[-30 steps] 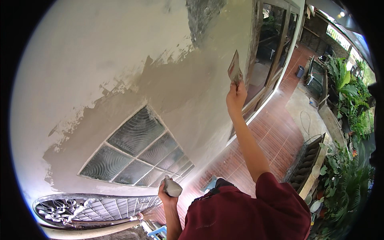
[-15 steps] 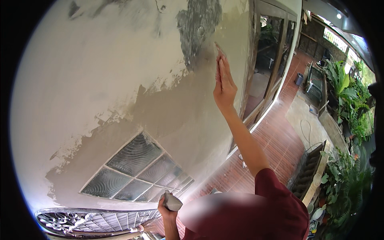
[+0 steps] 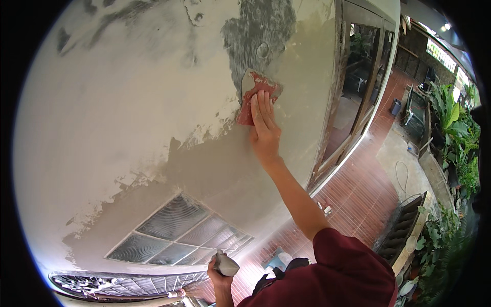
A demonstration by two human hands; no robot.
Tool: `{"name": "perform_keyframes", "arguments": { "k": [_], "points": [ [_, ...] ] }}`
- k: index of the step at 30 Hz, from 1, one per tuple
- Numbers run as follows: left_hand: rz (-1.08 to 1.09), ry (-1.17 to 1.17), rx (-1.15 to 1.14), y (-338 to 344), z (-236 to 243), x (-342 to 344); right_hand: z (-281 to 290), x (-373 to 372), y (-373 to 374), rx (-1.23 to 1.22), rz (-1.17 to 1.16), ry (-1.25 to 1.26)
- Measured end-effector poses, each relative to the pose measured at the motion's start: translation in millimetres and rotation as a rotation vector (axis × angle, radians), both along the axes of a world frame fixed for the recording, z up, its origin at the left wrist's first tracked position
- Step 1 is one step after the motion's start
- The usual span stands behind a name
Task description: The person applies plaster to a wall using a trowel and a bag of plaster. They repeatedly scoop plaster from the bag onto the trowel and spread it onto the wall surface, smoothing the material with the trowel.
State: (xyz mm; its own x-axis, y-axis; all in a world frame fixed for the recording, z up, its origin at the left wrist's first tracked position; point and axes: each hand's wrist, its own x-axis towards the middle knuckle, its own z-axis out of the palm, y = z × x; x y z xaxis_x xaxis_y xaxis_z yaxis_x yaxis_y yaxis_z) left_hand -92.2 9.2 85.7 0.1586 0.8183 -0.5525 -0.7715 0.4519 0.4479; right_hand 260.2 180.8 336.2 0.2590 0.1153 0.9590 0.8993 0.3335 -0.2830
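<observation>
My right hand (image 3: 265,132) presses a thin, flat red scraper (image 3: 247,108), smeared with pale putty, against the wall (image 3: 102,97). Its fingers lie along the scraper's face, and the thumb is hidden. Under and above the scraper is a rough dark grey patch (image 3: 250,43), bordered by smooth grey-beige putty (image 3: 204,161) that spreads down to the left. Low in the picture, my left hand (image 3: 220,280) is closed around a grey, putty-coated lump or holder (image 3: 226,265); I cannot make out its exact kind.
A patterned glass-pane window (image 3: 179,230) is set in the wall below the putty. To the right stands a wood-framed glass door (image 3: 358,66), beside a red tiled floor (image 3: 353,189). A metal grille (image 3: 128,284) lies at lower left, green plants (image 3: 452,117) at far right.
My right hand has come left and down, and the scraper, seen edge-on before, now shows its broad face against the wall. My left hand still grips the grey thing. The view has shifted slightly.
</observation>
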Motion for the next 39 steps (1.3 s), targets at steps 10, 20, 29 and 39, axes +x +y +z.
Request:
{"name": "perform_keyframes", "arguments": {
  "k": [10, 20, 29, 39],
  "points": [
    [-0.062, 0.028, 0.049, 0, 4, -3, -52, -45, -67, -0.039, 0.271, -0.013],
    [-0.019, -0.036, 0.009, -36, -5, -25, 49, 45, -2, 0.06, -0.086, 0.203],
    [0.041, -0.068, 0.082, -42, -8, -57, -41, -145, -29, -0.045, 0.137, 0.041],
    [-0.036, -0.053, 0.089, -38, -7, -43, 41, 15, -44, 0.237, 0.003, 0.197]
  ]
}}
